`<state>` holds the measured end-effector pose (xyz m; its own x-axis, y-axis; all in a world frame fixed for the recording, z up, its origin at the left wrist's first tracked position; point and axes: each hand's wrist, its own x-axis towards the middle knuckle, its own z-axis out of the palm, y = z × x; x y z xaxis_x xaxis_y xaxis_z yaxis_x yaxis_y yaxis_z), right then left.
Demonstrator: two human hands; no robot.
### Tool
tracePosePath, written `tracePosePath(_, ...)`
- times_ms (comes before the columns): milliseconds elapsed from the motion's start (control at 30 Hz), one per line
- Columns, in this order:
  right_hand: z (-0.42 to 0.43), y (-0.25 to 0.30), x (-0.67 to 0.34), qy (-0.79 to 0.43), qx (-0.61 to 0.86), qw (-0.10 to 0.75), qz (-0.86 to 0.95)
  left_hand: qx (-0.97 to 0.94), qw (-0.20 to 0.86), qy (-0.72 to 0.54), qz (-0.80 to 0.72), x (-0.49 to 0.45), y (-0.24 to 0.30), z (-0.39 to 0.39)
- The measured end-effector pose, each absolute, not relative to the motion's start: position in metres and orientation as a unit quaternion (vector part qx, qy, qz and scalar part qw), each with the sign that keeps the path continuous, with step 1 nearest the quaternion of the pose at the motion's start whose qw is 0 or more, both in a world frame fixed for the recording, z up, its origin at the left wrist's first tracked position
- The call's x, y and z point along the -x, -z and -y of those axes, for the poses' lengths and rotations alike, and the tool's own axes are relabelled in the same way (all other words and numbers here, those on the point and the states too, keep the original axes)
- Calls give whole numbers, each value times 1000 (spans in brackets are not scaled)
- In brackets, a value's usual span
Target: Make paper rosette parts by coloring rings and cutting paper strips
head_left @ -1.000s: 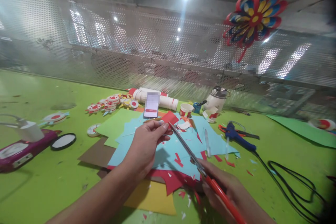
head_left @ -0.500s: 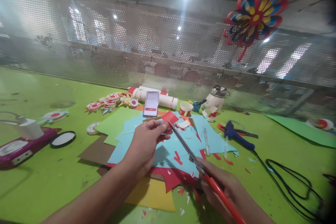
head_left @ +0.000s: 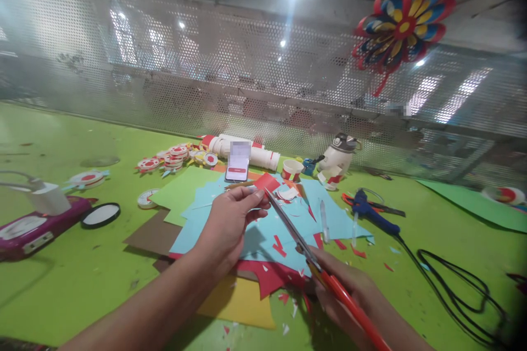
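My left hand (head_left: 226,225) pinches a small piece of red paper (head_left: 267,182) above a spread of light blue sheets (head_left: 329,214). My right hand (head_left: 349,296) grips red-handled scissors (head_left: 313,266), whose blades reach up to the red piece. Red, yellow and brown paper sheets lie under the blue ones on the green table (head_left: 82,279), with red scraps scattered around.
A phone (head_left: 237,163) leans on white tubes behind the papers. Red-and-white paper discs (head_left: 173,160) lie at the left, a blue glue gun (head_left: 373,214) with a black cable (head_left: 461,285) at the right, a purple device (head_left: 28,227) far left. A paper flower (head_left: 401,16) hangs on the perforated metal wall.
Almost nothing has moved; the scissors and the red piece stay together while the view drifts slightly.
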<state>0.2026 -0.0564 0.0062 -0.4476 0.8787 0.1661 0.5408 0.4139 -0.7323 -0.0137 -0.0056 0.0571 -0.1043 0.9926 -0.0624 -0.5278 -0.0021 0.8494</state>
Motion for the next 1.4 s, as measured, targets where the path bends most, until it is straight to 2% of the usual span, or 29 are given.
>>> tracePosePath(167, 60, -11, -198, -262, 455, 334, 782, -308, 592, -637, -385, 14, -56, 5)
tracePosePath(367, 58, -16, -199, -261, 436, 296, 809, -311, 592, -637, -383, 14, -54, 5)
tracePosePath(633, 63, -7, -192, -268, 468, 326, 776, -307, 598, -633, -384, 13, -53, 4)
tracePosePath(1033, 56, 0, -202, -242, 454, 302, 802, -330, 601, -614, -391, 16, -51, 1)
tracePosePath(1200, 54, 6, -202, -281, 455, 329, 778, -345, 601, -609, -387, 16, -48, 1)
tracePosePath(1400, 69, -12, -194, -363, 460, 294, 756, -344, 597, -608, -394, 14, -44, 1)
